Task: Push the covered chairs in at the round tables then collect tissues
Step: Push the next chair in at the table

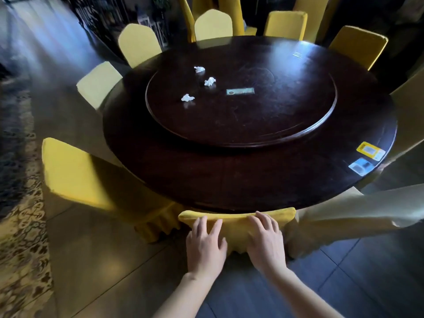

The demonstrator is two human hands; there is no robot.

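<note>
A patterned carpet [20, 226] lies at far left, beside a yellow-covered chair [71, 177] standing at the dark round table [229, 180]. Left hand [205, 245] and right hand [266, 239] press flat, fingers straight and gripping nothing, on the back of the near chair [236, 220], whose top edge sits tight against the table rim. Three crumpled tissues [187, 97] lie on the turntable [252, 125], left of a small label [240, 91]; two stickers [370, 151] mark the right rim.

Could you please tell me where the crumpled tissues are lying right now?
In the head view, three crumpled tissues lie on the left part of the turntable, left of the small rectangular card.
</note>
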